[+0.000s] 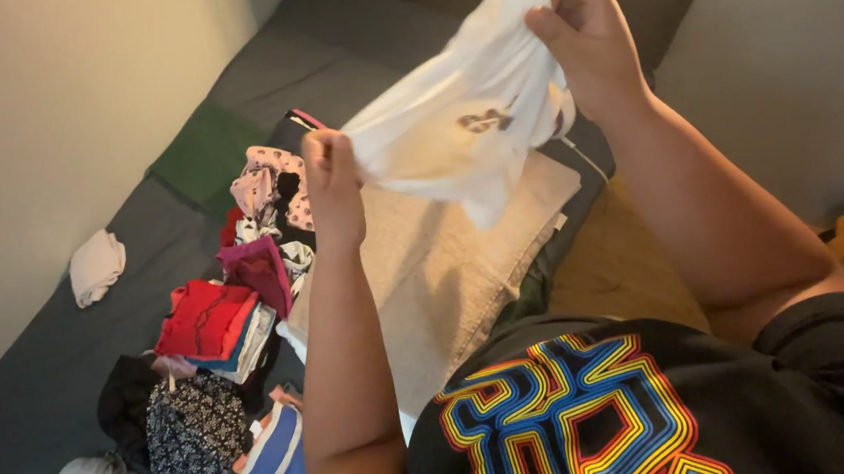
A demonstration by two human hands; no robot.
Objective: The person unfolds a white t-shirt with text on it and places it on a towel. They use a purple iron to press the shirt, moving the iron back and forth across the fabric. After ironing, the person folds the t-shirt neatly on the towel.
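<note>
left hand [329, 174] pinching lower corner of white garment [462, 113], right hand [581, 29] gripping its upper edge, garment stretched in the air above beige cloth [444, 265], pile of folded clothes [218, 323] to the left on grey bed [42, 377], small pale folded piece [96, 265] apart

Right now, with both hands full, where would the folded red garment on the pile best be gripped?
Probably along the red garment's thick folded edge facing the person, coming from above: it lies flat on top of its stack, so pinching all the layers there should keep the fold.
</note>
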